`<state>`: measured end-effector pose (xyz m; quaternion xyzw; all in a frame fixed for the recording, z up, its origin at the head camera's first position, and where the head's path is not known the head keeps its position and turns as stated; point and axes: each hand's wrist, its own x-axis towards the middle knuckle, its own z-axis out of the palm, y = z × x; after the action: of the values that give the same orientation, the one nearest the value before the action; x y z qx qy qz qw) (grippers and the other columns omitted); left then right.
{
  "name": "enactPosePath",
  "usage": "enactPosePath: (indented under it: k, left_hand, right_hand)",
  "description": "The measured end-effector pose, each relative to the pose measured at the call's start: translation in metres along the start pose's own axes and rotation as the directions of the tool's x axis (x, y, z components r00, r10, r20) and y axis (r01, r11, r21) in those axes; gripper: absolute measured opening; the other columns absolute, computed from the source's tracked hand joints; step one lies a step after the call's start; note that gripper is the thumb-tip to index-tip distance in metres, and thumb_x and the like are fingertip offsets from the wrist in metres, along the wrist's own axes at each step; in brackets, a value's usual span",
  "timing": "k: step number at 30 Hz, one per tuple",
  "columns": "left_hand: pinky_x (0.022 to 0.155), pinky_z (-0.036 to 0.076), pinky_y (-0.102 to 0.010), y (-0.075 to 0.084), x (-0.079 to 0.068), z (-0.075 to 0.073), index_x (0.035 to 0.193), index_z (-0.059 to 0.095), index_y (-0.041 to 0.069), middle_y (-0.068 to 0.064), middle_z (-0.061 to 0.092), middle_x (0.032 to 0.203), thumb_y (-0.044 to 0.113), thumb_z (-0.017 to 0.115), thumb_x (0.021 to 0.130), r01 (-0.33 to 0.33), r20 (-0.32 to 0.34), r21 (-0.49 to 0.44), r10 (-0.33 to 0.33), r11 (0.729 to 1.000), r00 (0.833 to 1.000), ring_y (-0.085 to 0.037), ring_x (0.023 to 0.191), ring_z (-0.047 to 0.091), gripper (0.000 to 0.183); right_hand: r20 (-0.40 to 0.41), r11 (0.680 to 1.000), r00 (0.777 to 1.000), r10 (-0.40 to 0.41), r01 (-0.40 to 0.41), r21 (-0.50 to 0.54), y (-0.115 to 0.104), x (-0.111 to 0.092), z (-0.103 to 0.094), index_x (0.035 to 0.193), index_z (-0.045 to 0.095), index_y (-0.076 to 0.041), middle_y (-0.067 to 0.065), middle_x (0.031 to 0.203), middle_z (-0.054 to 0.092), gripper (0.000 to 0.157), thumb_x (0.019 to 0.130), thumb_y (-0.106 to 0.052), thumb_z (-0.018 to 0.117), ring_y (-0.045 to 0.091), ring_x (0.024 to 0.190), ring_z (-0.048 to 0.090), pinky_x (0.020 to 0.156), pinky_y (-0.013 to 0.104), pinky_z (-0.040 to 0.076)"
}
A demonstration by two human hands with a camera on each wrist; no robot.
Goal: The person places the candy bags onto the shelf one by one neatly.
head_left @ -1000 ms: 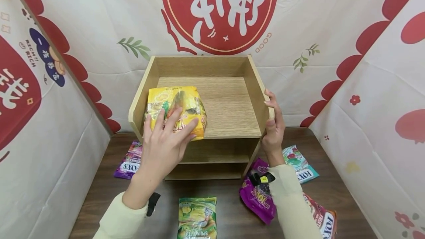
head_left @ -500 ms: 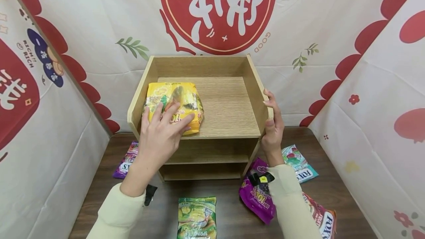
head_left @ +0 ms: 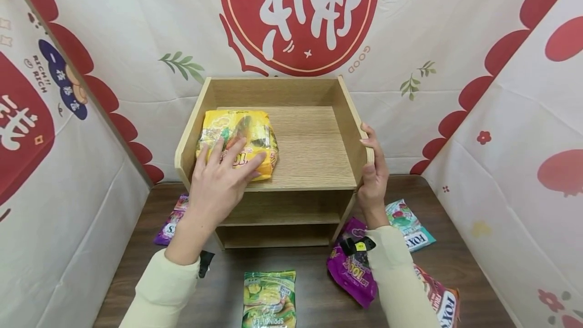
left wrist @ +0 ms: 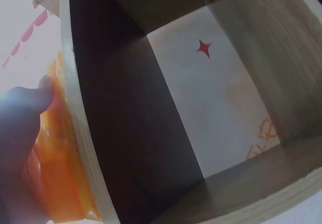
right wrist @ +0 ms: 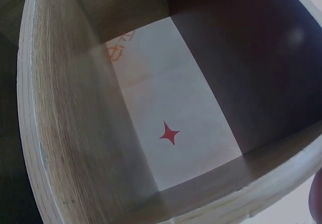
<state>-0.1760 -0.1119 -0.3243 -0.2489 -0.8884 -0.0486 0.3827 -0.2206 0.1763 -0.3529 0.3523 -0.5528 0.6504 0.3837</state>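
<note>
A yellow candy bag (head_left: 243,128) lies on the left side of the wooden shelf unit's top board (head_left: 309,140), close against the left side panel. Over its front half my left hand (head_left: 216,183) spreads its fingers, which rest on the printed face, with the thumb at the front right. In the left wrist view, the thumb touches the orange-yellow wrapper (left wrist: 60,158) just above the board's front edge. My right hand (head_left: 375,176) grips the front edge of the right side panel (head_left: 355,125), thumb in front and fingers wrapped round the outside.
On the dark table (head_left: 218,297) lie a green Spring Tea bag (head_left: 269,297) in front, a purple bag (head_left: 357,277) by the right forearm, and FOX'S bags: teal (head_left: 410,227), red (head_left: 439,297), purple (head_left: 172,224). Two lower compartments (head_left: 282,211) face forward. Printed cloth walls surround the table.
My left hand and the yellow candy bag have moved back and slightly left, so its front no longer hangs over the board's edge. The right hand keeps its grip on the panel.
</note>
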Motion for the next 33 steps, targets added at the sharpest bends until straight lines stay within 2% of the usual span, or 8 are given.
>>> enactPosePath:
  k: [6,12,17,23,27,33]
  left_hand:
    - [0.100,0.032,-0.066,0.014,-0.011,-0.004,0.130,0.058,0.028,-0.019,0.055,0.130,0.033,0.062,0.092,0.053,-0.030,-0.007,-0.053,0.999,0.998,-0.046,0.121,0.047,0.038]
    - [0.106,0.022,-0.065,0.030,-0.027,-0.006,0.134,0.056,0.028,-0.020,0.052,0.133,0.031,0.059,0.093,0.094,-0.093,-0.020,-0.096,0.995,0.991,-0.045,0.124,0.043,0.041]
    - [0.108,0.016,-0.066,0.037,-0.032,-0.003,0.138,0.052,0.025,-0.021,0.049,0.136,0.029,0.060,0.092,0.105,-0.078,0.006,-0.105,0.994,0.991,-0.047,0.124,0.042,0.047]
    - [0.109,0.014,-0.065,0.037,-0.028,0.000,0.136,0.055,0.025,-0.020,0.050,0.136,0.023,0.065,0.089,0.140,-0.067,-0.032,-0.142,0.990,0.988,-0.046,0.125,0.042,0.048]
    - [0.109,0.016,-0.064,0.033,-0.023,0.003,0.133,0.058,0.026,-0.019,0.051,0.136,0.023,0.068,0.088,0.170,-0.063,-0.067,-0.174,0.983,0.983,-0.045,0.125,0.042,0.046]
    - [0.109,0.017,-0.064,0.030,-0.014,0.003,0.132,0.059,0.027,-0.018,0.051,0.136,0.024,0.064,0.091,0.213,0.000,-0.069,-0.213,0.975,0.977,-0.044,0.126,0.041,0.041]
  right_hand:
    - [0.001,1.000,1.000,0.017,-0.017,-0.002,-0.001,-0.001,0.000,0.118,0.045,0.009,0.022,0.142,0.040,0.062,0.093,-0.047,0.054,0.039,0.131,0.031,0.106,0.045,0.027]
    - [-0.001,1.000,1.000,0.020,-0.020,0.003,0.003,-0.002,-0.001,0.119,0.046,0.008,0.020,0.143,0.040,0.063,0.092,-0.049,0.055,0.039,0.131,0.030,0.105,0.045,0.027]
    - [-0.006,1.000,1.000,0.021,-0.021,-0.004,0.000,-0.001,0.001,0.118,0.045,0.009,0.022,0.142,0.040,0.063,0.093,-0.048,0.054,0.039,0.130,0.031,0.104,0.044,0.027]
    - [-0.006,0.999,1.000,0.025,-0.025,-0.021,-0.005,0.001,0.002,0.118,0.045,0.009,0.021,0.142,0.041,0.063,0.093,-0.048,0.053,0.038,0.130,0.031,0.105,0.045,0.026]
    - [-0.009,1.000,1.000,0.015,-0.015,-0.018,-0.004,0.001,0.003,0.117,0.045,0.010,0.022,0.141,0.041,0.063,0.093,-0.047,0.054,0.039,0.131,0.031,0.105,0.045,0.027]
    - [-0.011,1.000,1.000,0.004,-0.005,-0.014,-0.003,0.001,0.002,0.117,0.045,0.010,0.023,0.141,0.041,0.063,0.093,-0.047,0.054,0.040,0.132,0.031,0.106,0.045,0.027]
